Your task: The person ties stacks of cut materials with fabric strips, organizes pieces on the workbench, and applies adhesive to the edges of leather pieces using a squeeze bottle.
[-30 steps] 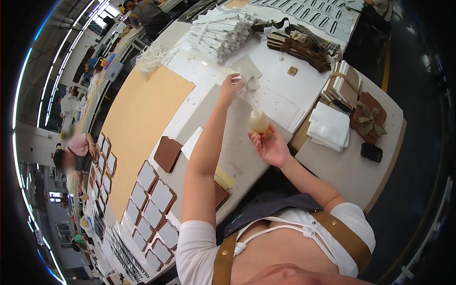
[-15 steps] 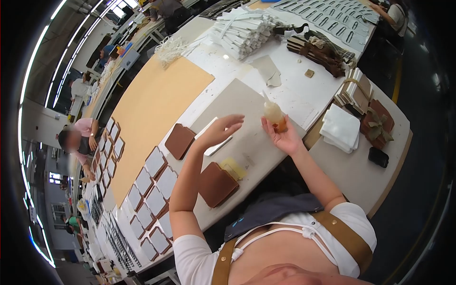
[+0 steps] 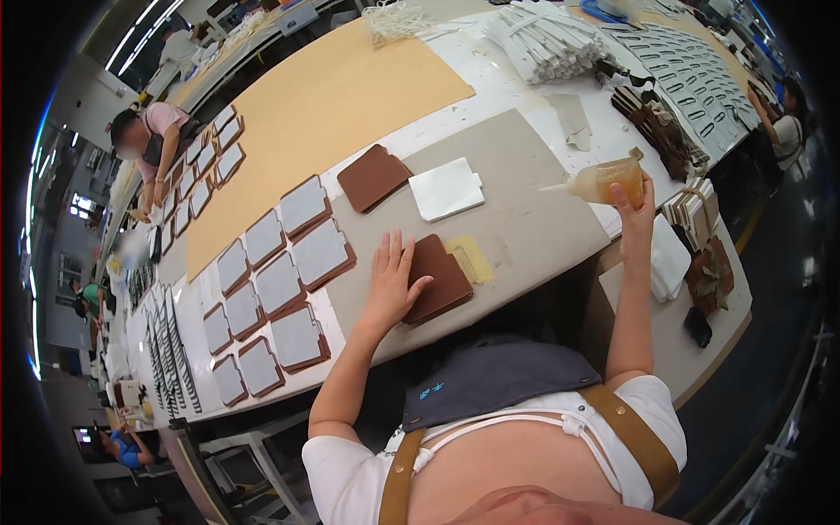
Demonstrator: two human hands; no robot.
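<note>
My left hand (image 3: 394, 278) lies flat with its fingers stretched out, at the left edge of a stack of brown leather pieces (image 3: 439, 284). A yellow patch (image 3: 473, 260) shows beside that stack. In my right hand (image 3: 636, 203) is a squeeze bottle (image 3: 605, 182) of amber liquid, tipped on its side with its thin nozzle pointing left over the grey board (image 3: 525, 236). Between the hands and farther back are a white stack of pieces (image 3: 446, 189) and another brown leather stack (image 3: 374, 178).
Rows of grey-topped brown pieces (image 3: 278, 283) cover the table's left part. A large tan sheet (image 3: 324, 105) lies behind. White strips (image 3: 549, 44) are bundled at the back. At right, a side table holds a white stack (image 3: 668, 262) and a black object (image 3: 697, 326). A person (image 3: 157, 140) works far left.
My left hand has come down onto the near brown stack's edge. My right hand has moved right and tipped the bottle from upright to sideways. The camera view has turned.
</note>
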